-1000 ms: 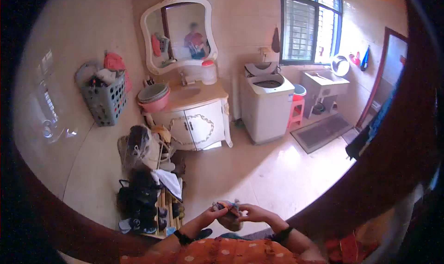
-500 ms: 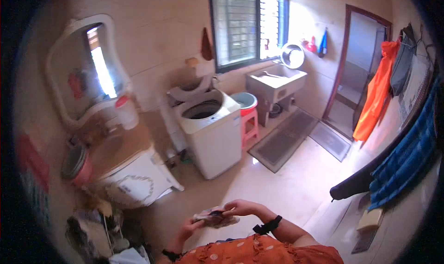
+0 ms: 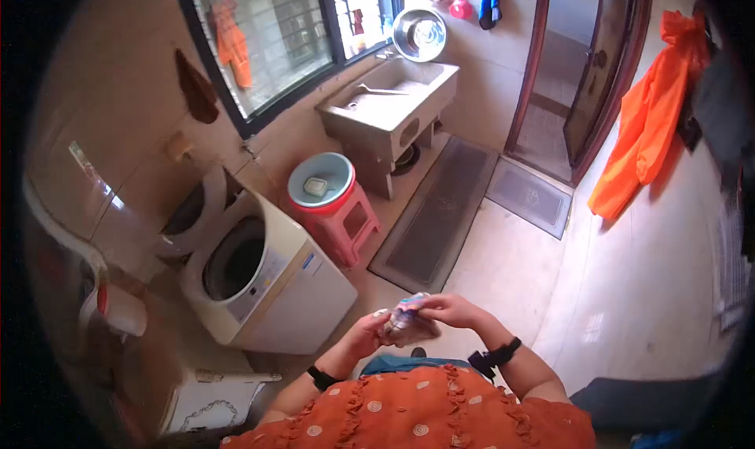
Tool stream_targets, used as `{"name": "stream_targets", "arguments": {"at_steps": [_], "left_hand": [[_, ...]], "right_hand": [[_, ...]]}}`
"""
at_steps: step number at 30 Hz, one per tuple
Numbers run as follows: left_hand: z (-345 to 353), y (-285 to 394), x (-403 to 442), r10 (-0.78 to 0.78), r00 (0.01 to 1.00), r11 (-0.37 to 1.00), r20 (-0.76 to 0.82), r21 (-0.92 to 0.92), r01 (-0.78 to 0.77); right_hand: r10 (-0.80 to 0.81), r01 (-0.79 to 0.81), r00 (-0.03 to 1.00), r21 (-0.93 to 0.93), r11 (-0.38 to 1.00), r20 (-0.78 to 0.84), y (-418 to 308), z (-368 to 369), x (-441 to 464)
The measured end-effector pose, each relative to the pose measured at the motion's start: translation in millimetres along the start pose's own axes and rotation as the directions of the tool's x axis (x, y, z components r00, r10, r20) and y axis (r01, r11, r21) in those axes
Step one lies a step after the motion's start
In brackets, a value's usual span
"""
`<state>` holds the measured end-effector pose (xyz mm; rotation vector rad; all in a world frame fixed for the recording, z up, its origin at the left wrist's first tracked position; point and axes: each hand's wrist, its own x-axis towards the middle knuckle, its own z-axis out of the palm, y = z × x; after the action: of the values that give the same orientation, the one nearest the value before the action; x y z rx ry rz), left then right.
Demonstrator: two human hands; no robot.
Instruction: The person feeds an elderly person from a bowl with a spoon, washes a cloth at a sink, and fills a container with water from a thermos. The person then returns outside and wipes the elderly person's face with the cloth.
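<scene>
A small bunched-up cloth [image 3: 406, 328], pinkish grey with some blue and white, is held in front of my chest. My left hand [image 3: 363, 334] has its fingers closed on the cloth's left side. Gripping the upper right part of it is my right hand [image 3: 448, 310], fingers pinched together. What kind of cloth it is does not show clearly. Closest to my hands, on the left, stands a white top-loading washing machine [image 3: 295, 311] with its lid up and a dark drum opening.
A blue basin [image 3: 322, 180] with a small pale object in it rests on a pink stool [image 3: 351, 227]. Behind are a stone sink [image 3: 393, 115] and a metal bowl [image 3: 419, 34]. Dark mats [image 3: 429, 221] cover part of the floor. Orange clothing [image 3: 646, 119] hangs near the doorway.
My view has swung right and moved closer to the washing machine and sink. Both hands still hold the cloth, now more bunched and held closer together.
</scene>
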<state>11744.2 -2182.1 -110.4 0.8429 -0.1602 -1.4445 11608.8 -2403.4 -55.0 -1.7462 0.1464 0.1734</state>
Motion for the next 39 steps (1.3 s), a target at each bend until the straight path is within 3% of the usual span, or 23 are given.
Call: {"name": "stream_targets", "arguments": {"at_steps": [1, 2, 3, 5, 6, 7, 8, 9, 12, 13, 15, 17, 21, 25, 26, 27, 28, 29, 30, 32, 34, 37, 39], "left_hand": [[-1.9, 18.5, 19.3, -0.081, 0.995, 0.989, 0.057, -0.117, 0.088], [-20.2, 35.8, 39.1, -0.159, 0.986, 0.980, 0.055, -0.110, 0.164], [-23.5, 58.2, 59.5, -0.156, 0.986, 0.979, 0.058, -0.126, 0.162], [-26.7, 102.5, 97.9, -0.138, 0.990, 0.988, -0.035, -0.072, 0.135], [-25.2, 137.3, 118.0, -0.178, 0.976, 0.980, 0.129, -0.068, 0.187], [-25.4, 163.5, 146.0, -0.184, 0.973, 0.978, 0.140, -0.073, 0.195], [-26.6, 185.5, 173.3, -0.096, 0.993, 0.995, 0.072, -0.003, 0.097], [-31.5, 205.5, 202.4, -0.008, 1.000, 0.997, 0.012, 0.075, 0.008], [-60.4, 266.4, 307.6, -0.004, 0.998, 0.998, 0.057, 0.069, 0.000], [-71.9, 283.8, 338.3, 0.006, 0.998, 0.998, 0.058, 0.059, -0.009], [-56.7, 333.1, 408.5, 0.067, 0.994, 0.997, 0.084, 0.042, -0.071], [-24.4, 391.1, 462.9, 0.095, 0.996, 0.995, 0.000, 0.025, -0.095], [-22.0, 463.7, 585.9, 0.129, 0.991, 0.991, 0.027, 0.029, -0.130], [-6.8, 541.5, 680.7, 0.271, 0.934, 0.963, 0.231, -0.064, -0.263], [-6.3, 557.5, 699.3, 0.260, 0.936, 0.965, 0.238, -0.091, -0.245], [-7.0, 579.1, 718.0, 0.256, 0.933, 0.966, 0.252, -0.108, -0.236], [-4.0, 598.9, 733.3, 0.262, 0.947, 0.965, 0.186, -0.066, -0.254], [-1.5, 614.4, 747.4, 0.283, 0.951, 0.957, 0.127, -0.108, -0.270], [-1.7, 630.3, 762.8, 0.314, 0.948, 0.945, 0.047, -0.108, -0.308], [-4.8, 649.3, 786.8, 0.348, 0.935, 0.927, -0.065, -0.125, -0.353], [-17.4, 670.8, 816.0, 0.409, 0.892, 0.898, -0.192, -0.089, -0.431], [-59.4, 689.8, 861.7, 0.467, 0.790, 0.824, -0.396, -0.129, -0.552], [-75.8, 718.8, 882.2, 0.458, 0.786, 0.810, -0.415, -0.169, -0.561]], "right_hand": [[-0.013, 0.013, 0.999, -0.018, 1.000, 0.035, 2.7, -18.9, 30.3], [0.011, -0.010, 0.998, -0.029, 1.000, 0.068, -4.8, -37.2, 59.7], [-0.131, 0.142, 0.988, -0.136, 0.980, 0.085, -15.7, -58.2, 86.8], [-0.150, 0.195, 0.969, -0.231, 0.953, 0.197, -4.3, -100.8, 152.3], [-0.119, 0.173, 0.971, -0.268, 0.948, 0.207, -5.5, -123.2, 181.5], [-0.086, 0.149, 0.974, -0.303, 0.941, 0.211, -4.2, -146.5, 208.5], [-0.138, 0.190, 0.974, -0.310, 0.932, 0.182, 5.1, -169.3, 232.6], [-0.084, 0.134, 0.979, -0.268, 0.954, 0.188, 9.3, -198.3, 253.7], [0.019, 0.022, 0.991, -0.310, 0.951, 0.131, 30.9, -292.3, 292.0], [0.106, -0.086, 0.993, -0.289, 0.953, 0.055, 44.3, -323.7, 303.4], [0.258, -0.272, 0.962, -0.232, 0.934, -0.091, 39.7, -393.5, 328.2], [0.327, -0.353, 0.928, -0.144, 0.924, -0.178, 38.8, -459.2, 351.1], [0.297, -0.336, 0.917, -0.115, 0.935, -0.266, 31.7, -587.5, 403.0], [0.167, -0.210, 0.961, -0.189, 0.959, -0.220, 48.8, -727.3, 511.3], [0.261, -0.298, 0.943, -0.180, 0.937, -0.205, 25.1, -753.5, 546.7], [0.136, -0.164, 0.977, -0.172, 0.971, -0.163, 32.0, -782.1, 587.0], [0.102, -0.123, 0.986, -0.154, 0.980, -0.133, 34.6, -809.6, 629.8], [0.126, -0.148, 0.986, -0.229, 0.962, -0.111, 28.4, -832.7, 672.9], [0.004, -0.031, 0.997, -0.344, 0.938, -0.079, 44.3, -854.4, 725.5], [-0.022, 0.007, 0.999, -0.414, 0.910, -0.031, 18.1, -874.3, 806.5], [-0.183, 0.163, 0.983, -0.436, 0.885, -0.003, 34.5, -891.4, 907.4], [-0.227, 0.192, 0.973, -0.425, 0.885, -0.034, 35.1, -902.7, 1033.5], [-0.298, 0.248, 0.954, -0.478, 0.843, -0.032, 40.8, -911.3, 1103.6]]}}
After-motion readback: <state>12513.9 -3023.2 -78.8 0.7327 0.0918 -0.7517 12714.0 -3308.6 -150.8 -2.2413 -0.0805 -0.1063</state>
